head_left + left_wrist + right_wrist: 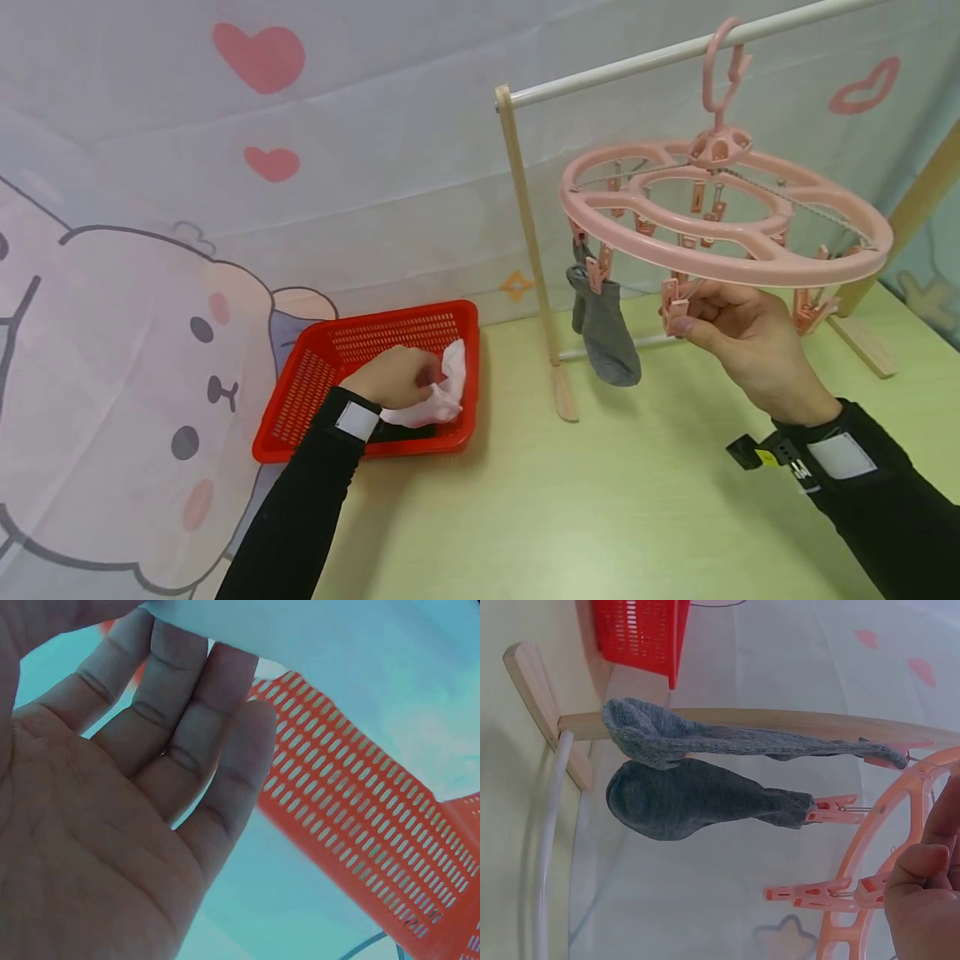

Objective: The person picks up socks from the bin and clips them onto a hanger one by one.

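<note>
"What have your hands got hold of?"

"My left hand [397,379] is pinching a white cloth [442,404] between thumb and fingers. My right hand [750,350] has thumb and fingers on a pink clothespin [672,307], pinching it."

"Where is that cloth, exactly?"

"Inside the red basket [471,354], toward its right side, partly bunched up near the wall. Something dark [405,432] lies beneath it; too little shows for me to name it."

"And the clothespin?"

"It hangs under the front rim of a round pink hanger [750,268], with more pins dangling around the ring. To the left of my right hand, two grey socks hang from pins of their own: one sock [611,337] in front, the other sock [577,308] partly behind it. In the right wrist view both hang side by side, apart from my fingers."

"What carries the hanger?"

"Its hook [709,75] goes over a white rail [637,65], which a wooden post [525,225] supports on the left. The stand and basket are on a pale green table [585,500], before a cloth backdrop [412,167] printed with hearts and a cartoon animal."
</note>
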Demonstrator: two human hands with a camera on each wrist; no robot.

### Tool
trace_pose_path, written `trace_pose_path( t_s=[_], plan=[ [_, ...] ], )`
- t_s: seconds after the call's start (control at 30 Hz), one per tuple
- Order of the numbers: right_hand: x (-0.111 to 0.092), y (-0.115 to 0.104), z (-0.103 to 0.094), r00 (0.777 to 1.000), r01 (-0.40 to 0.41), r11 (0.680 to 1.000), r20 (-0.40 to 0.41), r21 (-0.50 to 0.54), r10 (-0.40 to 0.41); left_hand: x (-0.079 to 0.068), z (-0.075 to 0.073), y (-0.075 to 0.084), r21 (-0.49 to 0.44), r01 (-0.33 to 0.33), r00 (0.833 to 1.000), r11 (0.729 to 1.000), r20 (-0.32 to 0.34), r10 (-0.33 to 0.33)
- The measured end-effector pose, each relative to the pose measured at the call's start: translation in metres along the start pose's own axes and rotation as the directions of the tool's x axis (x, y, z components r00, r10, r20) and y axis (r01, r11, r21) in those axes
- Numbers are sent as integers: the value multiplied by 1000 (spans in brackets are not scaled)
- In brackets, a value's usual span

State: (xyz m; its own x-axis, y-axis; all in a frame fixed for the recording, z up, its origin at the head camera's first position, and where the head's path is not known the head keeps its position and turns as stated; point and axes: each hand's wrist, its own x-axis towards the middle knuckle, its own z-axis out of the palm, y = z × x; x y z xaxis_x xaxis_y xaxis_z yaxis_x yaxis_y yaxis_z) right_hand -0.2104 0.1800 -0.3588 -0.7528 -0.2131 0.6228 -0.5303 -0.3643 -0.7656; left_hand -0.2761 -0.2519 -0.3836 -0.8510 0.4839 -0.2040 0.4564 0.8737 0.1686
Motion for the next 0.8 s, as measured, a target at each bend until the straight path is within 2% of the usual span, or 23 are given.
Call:
trace_pose_path(
  t_s=[0.13,0.2,0.33,0.47,0.57,0.7,0.8],
  plan=[
    [0,-1,1,1000,-3,1000,-3,-3,3,-10,-15,3,-54,-35,995,998,-90,30],
    [0,-1,1,1000,-4,1000,-4,-3,4,-14,-21,4,-74,-52,987,996,-154,40],
    [1,-2,3,1000,-10,1000,-4,-19,9,-21,-31,11,-88,-76,959,993,-280,48],
    [2,-2,4,1000,-13,999,-5,-35,12,-28,-38,24,-146,-82,915,986,-403,17],
    [3,-2,5,1000,-11,999,-9,-40,11,-31,-41,36,-189,-102,858,977,-514,-10],
    [4,-2,5,1000,2,999,-21,-44,-3,-31,-39,55,-209,-169,752,963,-659,-11],
    [5,-2,6,1000,10,998,-29,-57,-12,-30,-36,71,-216,-232,672,948,-740,-4]
  ],
)
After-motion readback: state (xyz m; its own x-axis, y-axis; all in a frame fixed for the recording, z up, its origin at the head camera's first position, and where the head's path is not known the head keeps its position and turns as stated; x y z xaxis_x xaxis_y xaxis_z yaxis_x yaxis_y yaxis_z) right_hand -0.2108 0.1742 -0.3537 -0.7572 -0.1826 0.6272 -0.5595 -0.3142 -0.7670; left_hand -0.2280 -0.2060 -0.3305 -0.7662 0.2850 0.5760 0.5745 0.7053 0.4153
